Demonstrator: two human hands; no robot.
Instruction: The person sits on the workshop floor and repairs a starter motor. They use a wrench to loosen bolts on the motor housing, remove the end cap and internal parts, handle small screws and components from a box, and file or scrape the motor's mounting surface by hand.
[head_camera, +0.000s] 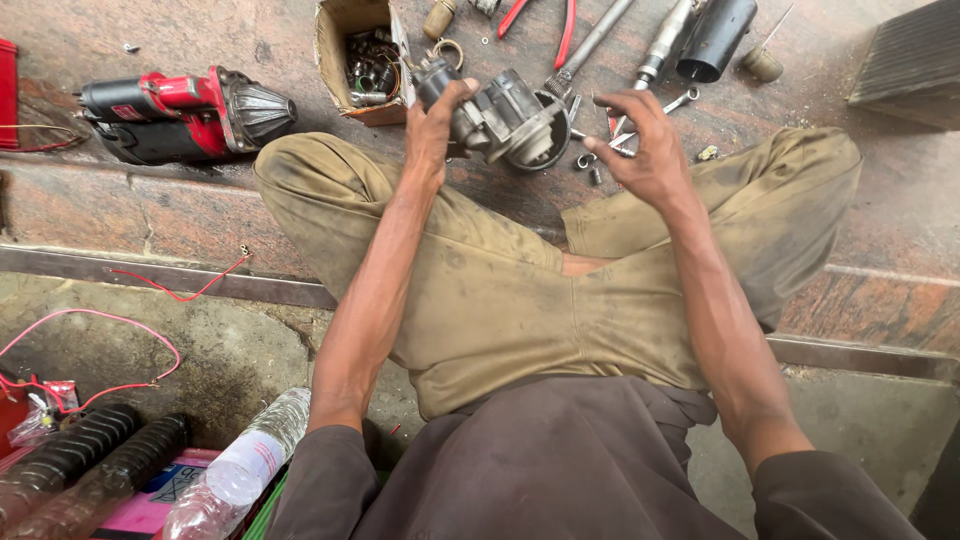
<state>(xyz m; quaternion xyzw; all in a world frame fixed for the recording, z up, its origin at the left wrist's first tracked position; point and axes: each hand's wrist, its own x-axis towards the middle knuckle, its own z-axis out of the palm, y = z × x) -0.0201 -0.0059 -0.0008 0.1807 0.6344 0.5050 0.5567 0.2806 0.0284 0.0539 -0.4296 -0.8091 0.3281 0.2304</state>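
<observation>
Head view. I sit cross-legged on a stone floor (880, 250), and my left hand (432, 120) holds a grey metal starter-motor housing (505, 120) up above my knees, in front of a small cardboard box (335, 40) of loose parts. The left fingers are clamped on the narrower rear end of the housing, thumb on top, with the open round nose pointing toward my right hand (650, 150). The right fingers are spread apart and hold nothing; they hover just beside the nose, over a scatter of small washers and clips (588, 160) on the floor.

Handling, as I judge it: the housing is a cast metal body, stiff and heavy for its bulk, and it looks greasy, so a one-handed hold may slip. Its surface is uneven, with lugs and ribs that give purchase. The soundest hold is around the cylindrical waist, with a second hand under the nose flange. The rim of the nose looks thin and could chip if dropped on stone.

Nearby: a red and black motor unit (185, 110) lies to the left, red-handled pliers (545, 20) and a black cylinder (715, 35) lie beyond, and a plastic bottle (250, 460) lies by my left elbow.
</observation>
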